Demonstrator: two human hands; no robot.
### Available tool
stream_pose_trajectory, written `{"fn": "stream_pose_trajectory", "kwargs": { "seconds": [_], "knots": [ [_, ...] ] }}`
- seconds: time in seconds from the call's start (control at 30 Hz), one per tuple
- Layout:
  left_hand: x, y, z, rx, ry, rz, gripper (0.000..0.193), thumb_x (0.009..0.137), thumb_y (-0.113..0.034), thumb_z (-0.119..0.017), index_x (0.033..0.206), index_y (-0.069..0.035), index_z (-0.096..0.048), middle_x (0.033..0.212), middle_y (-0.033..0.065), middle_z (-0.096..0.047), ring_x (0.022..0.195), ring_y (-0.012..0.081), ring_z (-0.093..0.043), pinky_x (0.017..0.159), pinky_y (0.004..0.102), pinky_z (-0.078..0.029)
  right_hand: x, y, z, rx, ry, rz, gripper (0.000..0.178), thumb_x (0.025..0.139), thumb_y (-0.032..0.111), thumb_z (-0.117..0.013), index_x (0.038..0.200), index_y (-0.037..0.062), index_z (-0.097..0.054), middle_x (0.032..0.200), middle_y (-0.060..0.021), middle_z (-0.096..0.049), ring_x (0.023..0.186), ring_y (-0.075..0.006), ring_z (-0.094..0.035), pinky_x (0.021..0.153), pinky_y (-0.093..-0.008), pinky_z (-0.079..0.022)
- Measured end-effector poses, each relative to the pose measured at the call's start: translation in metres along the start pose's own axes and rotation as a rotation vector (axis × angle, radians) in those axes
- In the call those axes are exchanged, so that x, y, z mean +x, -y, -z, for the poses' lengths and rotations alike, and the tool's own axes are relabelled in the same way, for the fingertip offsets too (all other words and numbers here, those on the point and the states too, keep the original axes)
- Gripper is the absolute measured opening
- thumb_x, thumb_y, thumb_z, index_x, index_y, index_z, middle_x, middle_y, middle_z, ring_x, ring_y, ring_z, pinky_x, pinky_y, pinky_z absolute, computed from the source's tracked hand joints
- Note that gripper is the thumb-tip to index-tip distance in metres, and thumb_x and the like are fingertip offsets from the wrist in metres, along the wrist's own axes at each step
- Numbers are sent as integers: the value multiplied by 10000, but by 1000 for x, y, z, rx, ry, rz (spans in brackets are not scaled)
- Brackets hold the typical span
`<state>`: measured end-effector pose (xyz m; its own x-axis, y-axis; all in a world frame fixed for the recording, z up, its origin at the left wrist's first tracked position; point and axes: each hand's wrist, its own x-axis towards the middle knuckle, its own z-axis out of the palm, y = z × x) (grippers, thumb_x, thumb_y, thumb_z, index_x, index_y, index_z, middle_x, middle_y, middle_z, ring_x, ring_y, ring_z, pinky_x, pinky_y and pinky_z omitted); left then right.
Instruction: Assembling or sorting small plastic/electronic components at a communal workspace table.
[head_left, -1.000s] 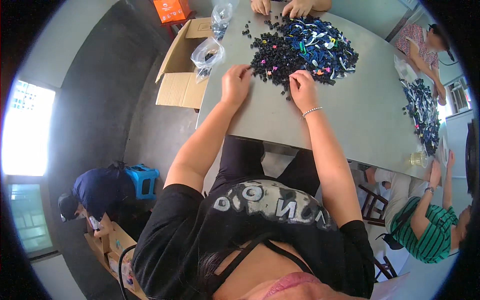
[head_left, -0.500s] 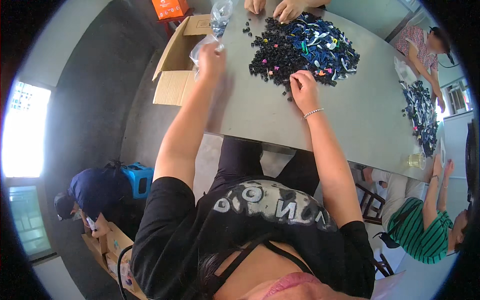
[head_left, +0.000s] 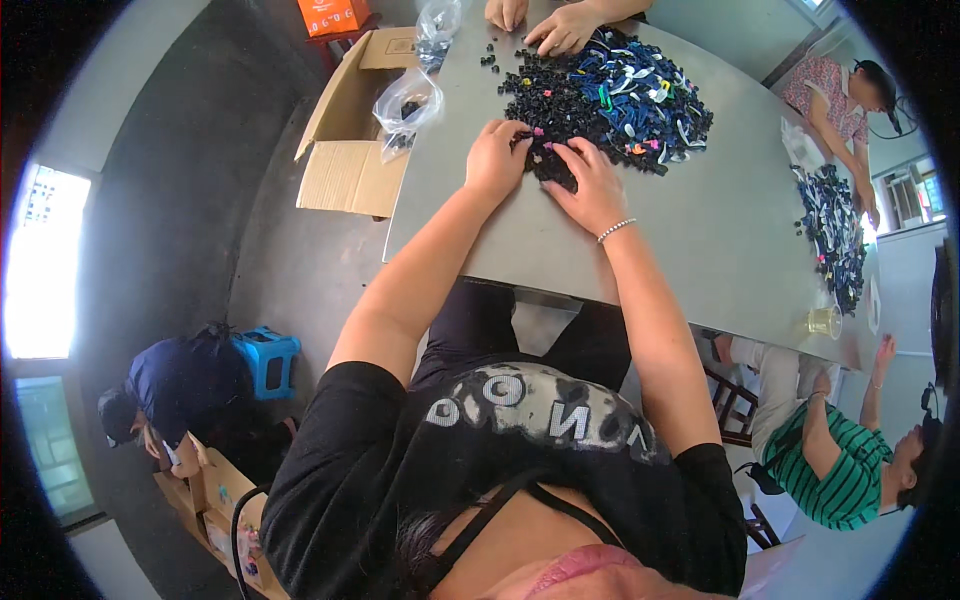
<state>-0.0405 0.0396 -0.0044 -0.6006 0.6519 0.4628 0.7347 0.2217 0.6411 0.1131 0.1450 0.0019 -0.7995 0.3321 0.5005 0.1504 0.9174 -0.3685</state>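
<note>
A heap of small black plastic pieces (head_left: 540,100) lies on the grey metal table, a few pink and yellow ones among them. My left hand (head_left: 495,160) rests at its near left edge, fingers bent and a little apart from the thumb against the pieces. My right hand (head_left: 592,185) reaches the heap's near side, thumb and fingers spread around a small cluster of black pieces. Both hands touch the heap from opposite sides. Blue, white and green pieces (head_left: 640,85) adjoin the black ones on the right.
An open cardboard box (head_left: 350,180) holding a clear plastic bag (head_left: 410,105) stands left of the table (head_left: 700,230). Across it, another person's hands (head_left: 562,28) touch the heap. At right are a second pile (head_left: 838,235), a yellowish cup (head_left: 824,322) and other people.
My left hand has moved right, from the plastic bag at the box to the black pieces. My right hand has shifted slightly left and its fingers have spread.
</note>
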Motion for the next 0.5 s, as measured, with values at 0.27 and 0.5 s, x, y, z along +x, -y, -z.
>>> {"fn": "stream_pose_trajectory", "kwargs": {
  "seconds": [0.27, 0.5],
  "knots": [
    [2, -4, 0, -129, -130, -30, 154, 817, -152, -677, 948, -73, -697, 850, 128, -628, 746, 281, -626, 690, 345, -509, 10, 23, -21, 0, -89, -32, 588, 691, 256, -775, 1212, 92, -558, 1281, -139, -465, 1132, -347, -479, 945, -434, -421],
    [2, -3, -1, -131, -139, -8, 189, 812, -169, -687, 968, -63, -705, 821, 115, -635, 727, 274, -617, 692, 346, -505, 23, 33, -30, -127, -75, -77, 541, 680, 288, -781, 1131, 82, -564, 1283, -113, -462, 1179, -307, -438, 953, -462, -364]
  ]
}}
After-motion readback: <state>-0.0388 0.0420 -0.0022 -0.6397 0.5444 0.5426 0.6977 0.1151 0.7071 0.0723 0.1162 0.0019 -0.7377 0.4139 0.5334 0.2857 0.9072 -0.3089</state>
